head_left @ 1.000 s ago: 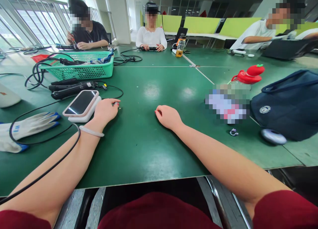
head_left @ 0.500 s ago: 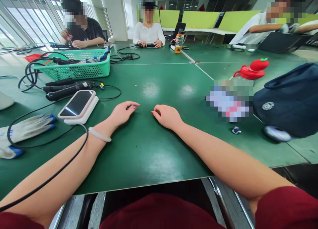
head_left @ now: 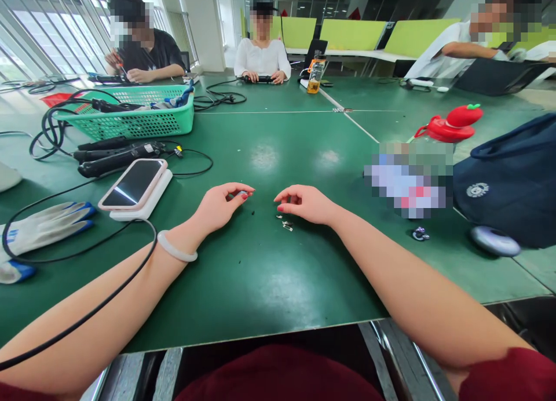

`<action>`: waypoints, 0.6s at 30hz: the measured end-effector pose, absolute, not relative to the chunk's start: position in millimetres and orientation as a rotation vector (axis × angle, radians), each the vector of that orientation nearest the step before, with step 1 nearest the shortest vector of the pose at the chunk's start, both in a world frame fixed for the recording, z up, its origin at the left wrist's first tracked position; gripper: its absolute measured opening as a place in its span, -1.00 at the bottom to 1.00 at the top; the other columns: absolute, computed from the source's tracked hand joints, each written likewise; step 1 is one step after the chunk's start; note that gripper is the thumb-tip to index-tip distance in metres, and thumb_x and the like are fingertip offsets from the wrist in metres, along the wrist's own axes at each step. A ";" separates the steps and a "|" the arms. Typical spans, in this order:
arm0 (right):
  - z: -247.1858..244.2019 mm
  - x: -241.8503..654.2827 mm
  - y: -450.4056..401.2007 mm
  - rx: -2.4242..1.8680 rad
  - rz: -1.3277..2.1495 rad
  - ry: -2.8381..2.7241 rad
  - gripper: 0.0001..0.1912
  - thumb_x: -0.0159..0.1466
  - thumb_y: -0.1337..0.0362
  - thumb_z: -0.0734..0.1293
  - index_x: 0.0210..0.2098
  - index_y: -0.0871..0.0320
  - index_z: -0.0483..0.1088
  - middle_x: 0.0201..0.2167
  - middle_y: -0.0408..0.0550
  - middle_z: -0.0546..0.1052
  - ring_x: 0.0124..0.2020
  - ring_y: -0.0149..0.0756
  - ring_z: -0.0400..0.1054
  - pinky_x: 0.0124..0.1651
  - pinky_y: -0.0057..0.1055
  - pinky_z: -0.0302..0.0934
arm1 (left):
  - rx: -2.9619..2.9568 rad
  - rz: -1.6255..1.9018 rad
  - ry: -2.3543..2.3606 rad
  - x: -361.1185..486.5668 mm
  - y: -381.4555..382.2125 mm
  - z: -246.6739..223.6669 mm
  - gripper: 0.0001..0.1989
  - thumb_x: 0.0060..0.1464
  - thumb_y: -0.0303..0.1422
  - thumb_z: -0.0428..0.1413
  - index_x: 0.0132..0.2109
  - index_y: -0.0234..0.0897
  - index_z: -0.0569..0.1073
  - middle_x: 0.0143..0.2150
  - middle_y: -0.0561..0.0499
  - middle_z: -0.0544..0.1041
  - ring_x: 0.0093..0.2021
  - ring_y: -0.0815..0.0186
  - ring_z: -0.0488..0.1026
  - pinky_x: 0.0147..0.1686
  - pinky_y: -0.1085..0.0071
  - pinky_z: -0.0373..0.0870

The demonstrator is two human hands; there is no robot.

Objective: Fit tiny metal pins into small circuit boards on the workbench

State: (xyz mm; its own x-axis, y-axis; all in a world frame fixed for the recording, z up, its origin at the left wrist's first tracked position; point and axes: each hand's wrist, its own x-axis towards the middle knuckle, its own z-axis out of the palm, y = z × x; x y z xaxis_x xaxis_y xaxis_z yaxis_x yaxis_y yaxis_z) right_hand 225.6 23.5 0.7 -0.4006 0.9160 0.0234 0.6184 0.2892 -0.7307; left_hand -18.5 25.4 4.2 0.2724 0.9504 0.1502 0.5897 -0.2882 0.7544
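Left hand (head_left: 219,207): grip narrow, thumb and fingers closed on a small piece (head_left: 244,193), too small to identify.
Right hand (head_left: 310,204): grip slightly parted, a narrow gap between thumb and forefinger.
Small parts (head_left: 285,224): on the bench (head_left: 195,296), just beside the right fingertips, in from the near edge.
Phone (head_left: 136,183): left of the left hand, farther from the near edge than the glove (head_left: 47,227).

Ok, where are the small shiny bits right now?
In the head view, the bits lie on the green table near the middle, just below the right hand and right of the left hand.
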 end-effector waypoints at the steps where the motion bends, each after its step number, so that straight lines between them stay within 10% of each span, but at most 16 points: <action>1: 1.9 228.0 22.8 -1.362 0.937 -2.151 -0.68 0.09 0.12 0.39 -0.19 0.11 0.49 -0.35 -0.16 0.48 -0.47 -0.49 0.24 -0.34 -0.48 0.15 | 1.968 0.820 1.415 -19.4 26.8 2.7 -0.68 0.11 -0.16 0.03 -0.08 -0.19 0.53 -0.14 -0.04 0.60 -0.24 0.27 0.49 -0.15 0.33 0.37; 18: 15.3 233.9 9.8 -1.359 0.842 -2.458 -0.56 0.00 0.21 0.48 -0.10 0.10 0.49 -0.30 -0.11 0.43 -0.38 -0.42 0.28 -0.31 -0.44 0.18 | 1.861 0.683 1.118 -2.3 8.2 10.8 -0.71 0.11 -0.22 0.07 -0.09 -0.24 0.52 -0.13 -0.05 0.60 -0.11 0.25 0.51 -0.01 0.27 0.38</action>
